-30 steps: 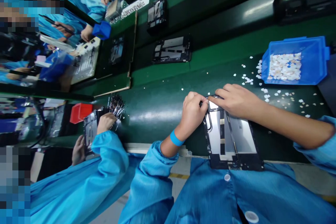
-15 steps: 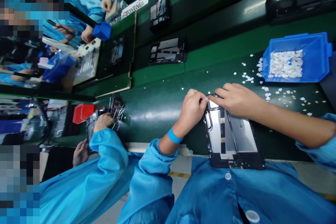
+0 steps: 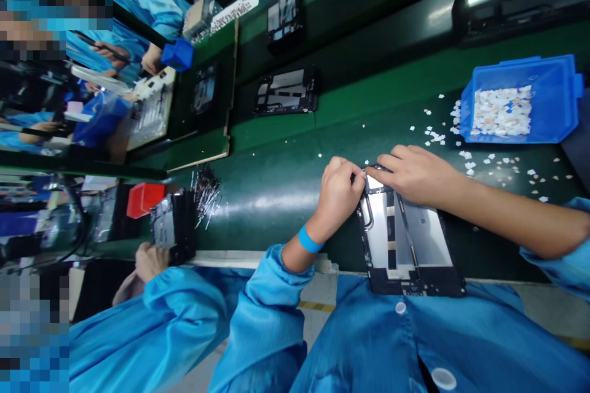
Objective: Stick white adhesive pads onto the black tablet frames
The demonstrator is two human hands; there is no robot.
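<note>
A person in a blue smock bends both hands over a black device frame (image 3: 405, 239) that lies flat at the near edge of a dark green workbench (image 3: 276, 184), at about five o'clock from the picture's middle. The left hand (image 3: 338, 193), its wrist wearing a blue band (image 3: 308, 239), comes up from seven o'clock with the fist curled and the fingertips pinched together at the frame's far corner. The right hand (image 3: 415, 173) reaches in from four o'clock, forearm bare, palm down, its fingers close together and pressed on that same corner, touching the left fingertips. At two o'clock stands a blue bin (image 3: 519, 104) of small white pieces, more scattered beside it. At nine o'clock a co-worker's hand (image 3: 150, 258) grips another black frame (image 3: 173, 227).
</note>
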